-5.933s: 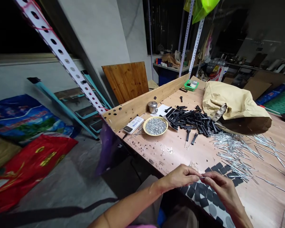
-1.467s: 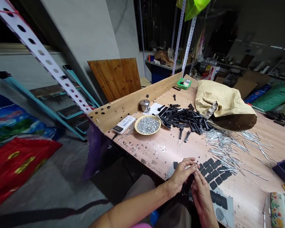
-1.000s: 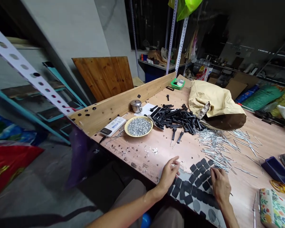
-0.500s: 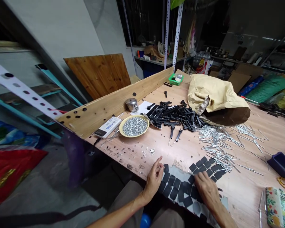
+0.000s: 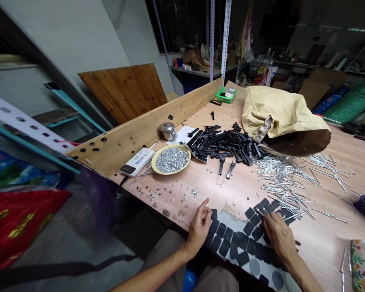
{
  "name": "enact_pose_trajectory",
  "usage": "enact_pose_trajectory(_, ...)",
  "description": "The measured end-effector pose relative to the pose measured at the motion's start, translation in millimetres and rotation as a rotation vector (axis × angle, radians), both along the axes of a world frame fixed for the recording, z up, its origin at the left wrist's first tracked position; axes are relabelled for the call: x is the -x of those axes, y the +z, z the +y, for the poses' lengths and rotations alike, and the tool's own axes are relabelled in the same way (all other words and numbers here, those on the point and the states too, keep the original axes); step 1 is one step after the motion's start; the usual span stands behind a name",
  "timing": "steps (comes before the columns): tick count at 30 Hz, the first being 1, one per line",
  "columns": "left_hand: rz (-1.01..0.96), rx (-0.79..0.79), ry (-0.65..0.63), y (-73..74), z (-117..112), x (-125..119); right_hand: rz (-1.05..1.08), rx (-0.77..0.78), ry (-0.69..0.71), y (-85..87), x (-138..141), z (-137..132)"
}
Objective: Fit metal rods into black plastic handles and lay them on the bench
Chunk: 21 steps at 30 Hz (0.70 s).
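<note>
My right hand [image 5: 280, 233] is closed over black rounded pads, and a thin metal rod [image 5: 259, 211] sticks out from its fingertips. Beneath lies a light grey sheet [image 5: 228, 217] bearing rows of black pads [image 5: 242, 258] at the table's front edge. My left hand [image 5: 198, 229] rests by the sheet's left end, its fingers curled towards the thumb and one fingertip raised; whatever they may pinch is too small to make out. Beyond the hands are a yellow bowl of small metal nuts [image 5: 172, 159], a heap of black plastic parts [image 5: 228, 144] and scattered metal rods [image 5: 287, 178].
A wooden board [image 5: 134, 134] edges the table's left side. Near it are a white power bank [image 5: 137, 161], a metal cup [image 5: 167, 132] and a green basket [image 5: 226, 95]. A large paper bag [image 5: 280, 109] lies at the back, a floral pouch [image 5: 363, 263] at right.
My right hand has shifted slightly right across the pads, and a rod now shows at its fingertips. My left hand stays nearly still. The view has turned a little.
</note>
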State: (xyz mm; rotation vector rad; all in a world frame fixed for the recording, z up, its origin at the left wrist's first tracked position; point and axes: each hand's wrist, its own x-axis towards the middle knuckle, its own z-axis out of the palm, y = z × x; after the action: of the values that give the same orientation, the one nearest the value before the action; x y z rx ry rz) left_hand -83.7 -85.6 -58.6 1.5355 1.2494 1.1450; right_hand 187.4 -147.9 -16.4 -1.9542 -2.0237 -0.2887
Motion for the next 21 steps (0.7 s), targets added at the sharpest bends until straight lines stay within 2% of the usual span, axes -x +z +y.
enact_pose_trajectory(3, -0.001, 0.003, 0.0, 0.6, 0, 0, -0.027, -0.015, 0.07, -4.8, 8, -4)
enact_pose_trajectory(7, -0.022, 0.003, -0.011, -0.2, 1, -1, -0.058, -0.045, 0.043, -7.1, 16, -5)
enact_pose_trajectory(10, -0.019, -0.011, -0.012, -1.2, 2, -1, -0.015, -0.022, 0.042, -2.3, 15, 0)
enact_pose_trajectory(13, -0.01, -0.027, -0.017, -1.3, 2, -1, 0.128, 0.052, -0.01, 10.9, 12, -2)
enact_pose_trajectory(15, -0.005, -0.038, -0.014, -0.9, 2, 0, 0.27, 0.145, -0.055, 24.2, 9, -14)
enact_pose_trajectory(18, 0.001, -0.054, -0.012, -0.4, 1, 0, 0.457, 0.267, -0.123, 47.4, 6, -50)
enact_pose_trajectory(21, -0.002, -0.057, -0.01, -0.7, 1, 0, 0.518, 0.326, -0.231, 67.4, 12, -90)
